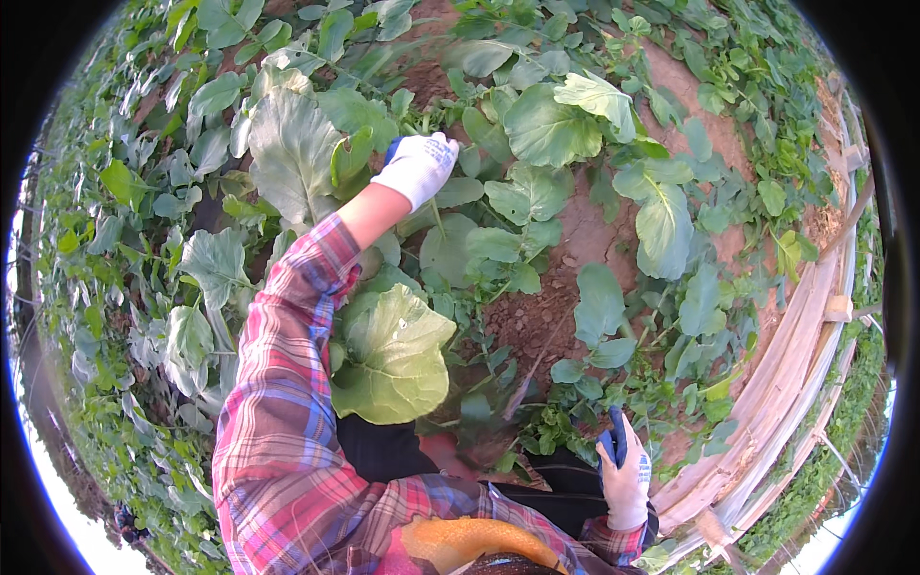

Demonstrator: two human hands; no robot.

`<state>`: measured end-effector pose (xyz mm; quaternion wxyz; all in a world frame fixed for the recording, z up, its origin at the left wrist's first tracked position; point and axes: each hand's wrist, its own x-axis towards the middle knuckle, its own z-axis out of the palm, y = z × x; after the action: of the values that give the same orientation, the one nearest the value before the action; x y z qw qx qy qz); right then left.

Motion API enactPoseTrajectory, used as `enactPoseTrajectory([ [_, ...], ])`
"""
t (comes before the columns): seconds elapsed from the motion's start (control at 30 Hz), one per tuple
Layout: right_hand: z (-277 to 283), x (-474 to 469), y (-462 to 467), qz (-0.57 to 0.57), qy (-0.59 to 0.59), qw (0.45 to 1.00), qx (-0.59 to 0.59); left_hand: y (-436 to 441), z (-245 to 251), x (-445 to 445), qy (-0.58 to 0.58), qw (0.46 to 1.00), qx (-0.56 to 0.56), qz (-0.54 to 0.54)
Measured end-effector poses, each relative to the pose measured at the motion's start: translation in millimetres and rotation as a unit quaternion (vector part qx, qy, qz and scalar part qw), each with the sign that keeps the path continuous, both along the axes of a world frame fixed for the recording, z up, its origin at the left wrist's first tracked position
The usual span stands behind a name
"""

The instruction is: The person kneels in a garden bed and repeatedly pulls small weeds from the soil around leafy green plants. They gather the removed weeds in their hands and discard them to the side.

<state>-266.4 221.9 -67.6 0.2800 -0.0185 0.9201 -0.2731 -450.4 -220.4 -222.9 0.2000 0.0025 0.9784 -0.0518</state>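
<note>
My left hand (418, 167), in a white knit glove with a blue coated palm, reaches forward in among the leafy plants. Its fingers curl down at the stems, and the back of the hand hides whether they grip anything. Around it stand a broad grey-green leaf (291, 154) and a rounded green leaf (550, 126). Low on the right, near my knee, my right hand (624, 463) wears a matching glove. Its thumb and fingers are apart, and nothing shows between them. Small leafy greens (557, 428) grow just left of it.
A large yellow-green leaf (395, 359) with small holes rises close to my legs. Bare brown soil (532, 309) shows between the plants. Along the right runs a strip of pale sheeting (776, 381) with wooden pieces (839, 307). Dense foliage (108, 287) covers the left side.
</note>
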Motion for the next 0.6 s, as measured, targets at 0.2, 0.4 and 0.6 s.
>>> enactPoseTrajectory([
  [0.2, 6, 5, -15, 0.057, 0.042, 0.997, 0.029, 42, 56, 80, -0.075, 0.976, 0.14, -0.151],
  [0.4, 16, 15, -32, 0.088, 0.06, 0.994, -0.002, 44, 45, 39, 0.036, 0.989, 0.081, -0.121],
  [0.6, 11, 21, -37, 0.112, 0.09, 0.989, 0.025, 37, -26, -53, -0.069, 0.987, 0.14, 0.035],
])
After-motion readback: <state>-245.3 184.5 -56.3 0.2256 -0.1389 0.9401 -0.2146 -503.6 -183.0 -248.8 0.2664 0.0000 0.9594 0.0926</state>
